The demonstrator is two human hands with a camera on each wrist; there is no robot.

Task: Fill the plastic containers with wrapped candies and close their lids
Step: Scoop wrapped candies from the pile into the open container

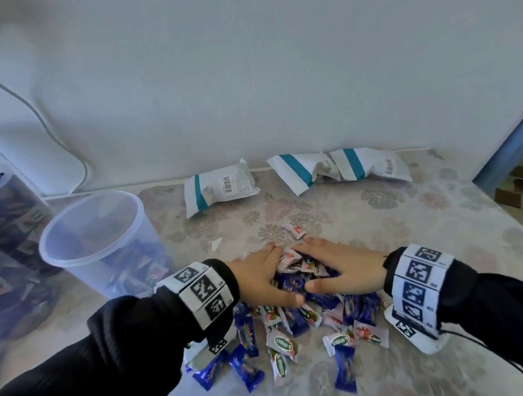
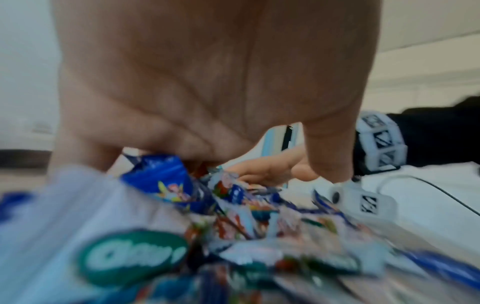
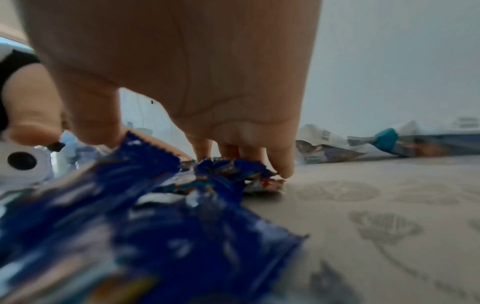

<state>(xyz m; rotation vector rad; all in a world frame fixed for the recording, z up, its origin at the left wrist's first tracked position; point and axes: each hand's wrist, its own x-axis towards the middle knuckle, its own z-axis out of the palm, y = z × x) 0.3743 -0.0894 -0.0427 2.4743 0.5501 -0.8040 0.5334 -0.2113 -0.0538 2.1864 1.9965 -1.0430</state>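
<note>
A heap of wrapped candies (image 1: pixel 295 315), blue ones and white ones with green labels, lies on the floral table (image 1: pixel 408 219). My left hand (image 1: pixel 268 274) and right hand (image 1: pixel 328 264) both lie over the heap's far part, fingers stretched forward, fingertips meeting, thumbs facing each other. Candies (image 2: pixel 168 185) sit bunched under the left hand (image 2: pixel 207 92). The right hand's (image 3: pixel 194 72) fingertips (image 3: pixel 283 166) touch the table just past blue candies (image 3: pixel 226 168). A translucent plastic container (image 1: pixel 94 235) stands open at the left, partly filled with candies.
A second container (image 1: pixel 5 232), full of candies, stands at the far left edge. Three white bags (image 1: pixel 220 188) with teal stripes lie along the wall at the back. A loose candy (image 1: pixel 296 229) lies just beyond my fingertips. A cable (image 1: pixel 483 346) trails from the right wrist.
</note>
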